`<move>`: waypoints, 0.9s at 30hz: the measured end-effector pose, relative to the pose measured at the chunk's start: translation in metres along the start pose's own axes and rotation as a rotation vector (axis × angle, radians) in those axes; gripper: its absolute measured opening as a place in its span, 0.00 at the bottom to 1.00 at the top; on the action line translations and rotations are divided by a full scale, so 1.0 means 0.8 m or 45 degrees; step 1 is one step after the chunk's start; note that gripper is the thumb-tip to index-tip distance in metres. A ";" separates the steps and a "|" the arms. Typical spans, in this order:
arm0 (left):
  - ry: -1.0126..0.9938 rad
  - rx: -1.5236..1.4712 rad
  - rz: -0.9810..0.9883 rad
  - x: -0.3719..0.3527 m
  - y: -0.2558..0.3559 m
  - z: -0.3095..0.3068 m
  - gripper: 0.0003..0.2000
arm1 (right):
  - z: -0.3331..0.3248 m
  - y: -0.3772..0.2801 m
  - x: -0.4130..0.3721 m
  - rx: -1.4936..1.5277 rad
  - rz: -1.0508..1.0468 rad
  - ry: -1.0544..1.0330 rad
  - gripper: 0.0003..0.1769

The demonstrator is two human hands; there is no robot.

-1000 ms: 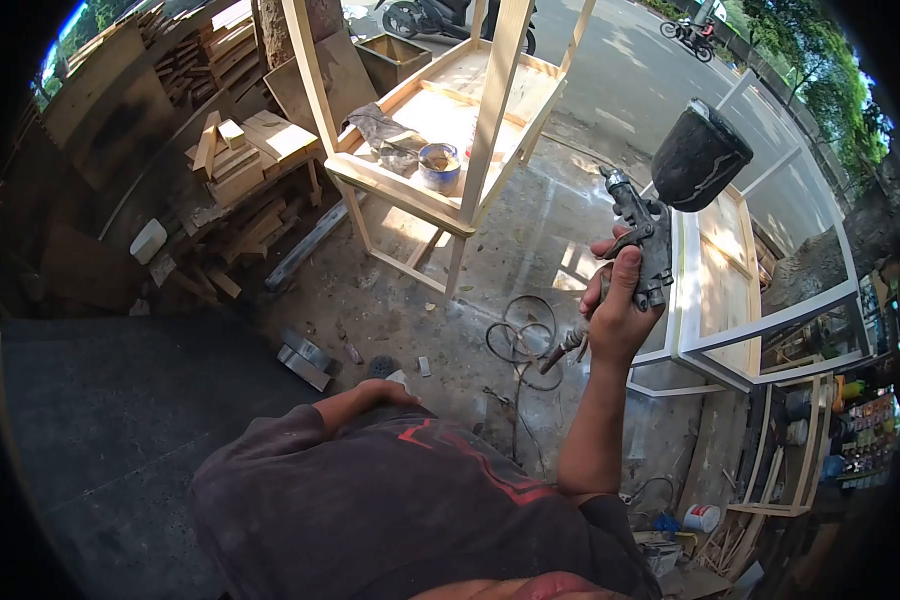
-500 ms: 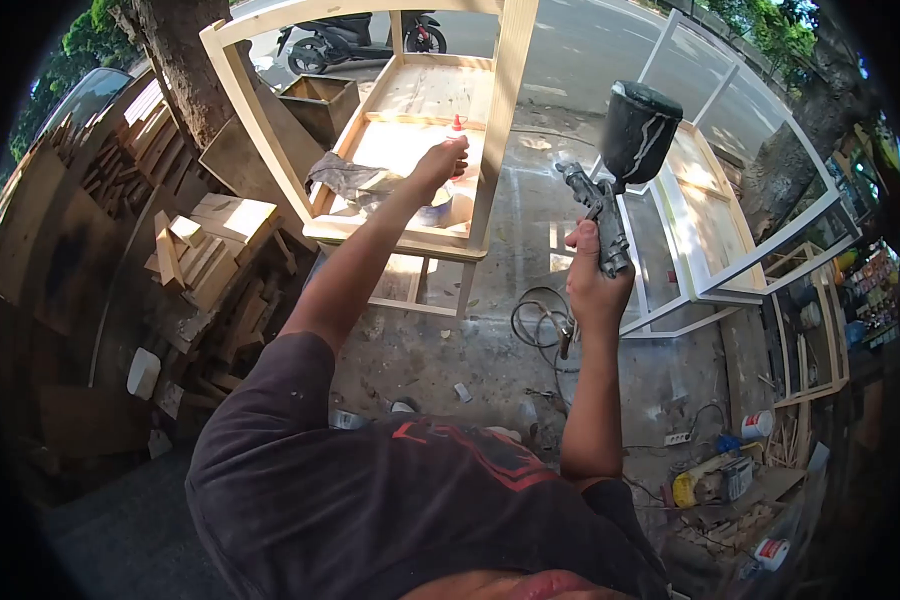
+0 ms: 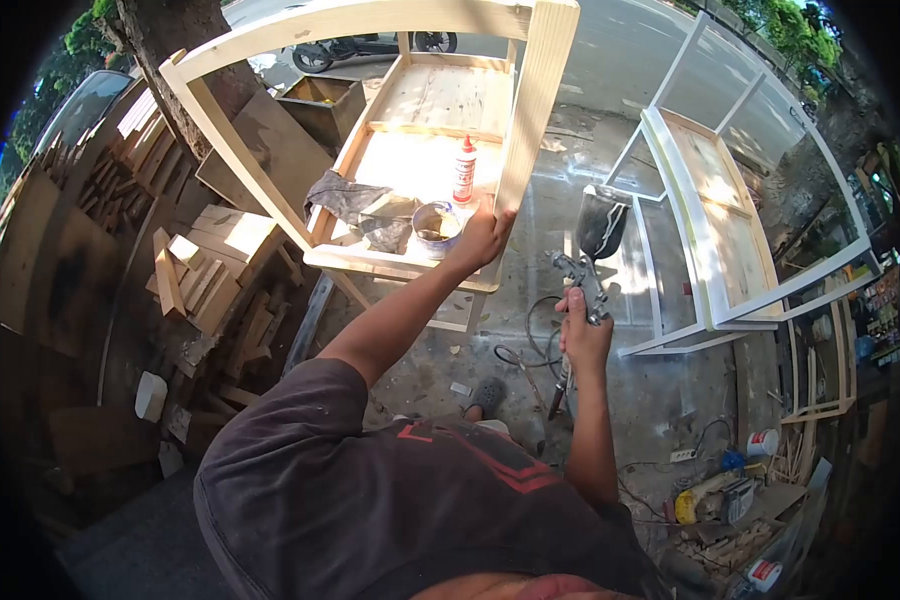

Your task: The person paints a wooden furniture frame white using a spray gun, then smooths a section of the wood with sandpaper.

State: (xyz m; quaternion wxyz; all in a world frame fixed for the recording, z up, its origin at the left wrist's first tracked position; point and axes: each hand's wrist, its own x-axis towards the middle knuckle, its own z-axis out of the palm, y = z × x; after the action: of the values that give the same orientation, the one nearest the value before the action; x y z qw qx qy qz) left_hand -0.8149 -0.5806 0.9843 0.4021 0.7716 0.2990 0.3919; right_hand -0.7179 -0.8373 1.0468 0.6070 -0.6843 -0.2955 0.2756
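Observation:
My left hand (image 3: 484,238) is closed around the lower part of a bare wooden frame's right-hand post (image 3: 536,110). Beside that hand, on the frame's panel, stand a white bottle with a red cap (image 3: 464,172) and a small open tub (image 3: 436,226) with yellowish stuff inside. A crumpled grey rag (image 3: 350,199) lies left of the tub. In my right hand (image 3: 584,335) is a spray gun (image 3: 580,280), held by its handle. Its dark cup (image 3: 602,222), streaked with white, sits on top.
A white-painted frame (image 3: 690,215) stands at right. A hose (image 3: 530,362) coils on the concrete floor near my foot (image 3: 487,393). Stacked wood offcuts (image 3: 215,265) fill the left side. Behind are a box (image 3: 322,105), a tree trunk (image 3: 185,60) and a motorbike (image 3: 355,50).
My left hand has left the red-capped bottle and taken hold of the post. The spray gun in my right hand is lower. The wooden frame looks nearer and larger.

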 end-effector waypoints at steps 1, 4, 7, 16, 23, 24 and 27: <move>-0.337 0.126 -0.115 -0.009 -0.018 -0.013 0.29 | -0.007 -0.050 0.015 0.136 -0.115 -0.058 0.24; -0.627 0.009 -0.113 0.010 -0.019 -0.051 0.29 | -0.024 -0.189 0.052 0.296 -0.516 -0.141 0.25; -0.617 -0.441 -0.203 0.070 0.096 -0.105 0.25 | -0.013 -0.291 0.070 0.348 -0.732 -0.177 0.25; 1.524 0.607 0.878 0.130 0.194 -0.341 0.08 | 0.141 -0.352 0.045 0.127 -0.830 -0.451 0.27; 1.925 1.062 0.586 0.171 0.048 -0.645 0.24 | 0.319 -0.360 0.010 0.127 -0.829 -0.525 0.26; 1.576 0.615 0.571 0.161 0.052 -0.659 0.21 | 0.345 -0.359 0.004 0.190 -0.863 -0.534 0.25; 0.987 -0.171 0.592 0.132 0.068 -0.657 0.19 | 0.416 -0.334 -0.017 0.202 -0.855 -0.565 0.24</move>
State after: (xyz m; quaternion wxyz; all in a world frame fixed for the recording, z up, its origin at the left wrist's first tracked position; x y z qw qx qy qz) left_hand -1.1967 -0.3225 1.2638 0.2109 0.5867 0.2201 0.7502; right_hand -0.9908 -0.6014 1.2752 0.6356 -0.4249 -0.6041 0.2248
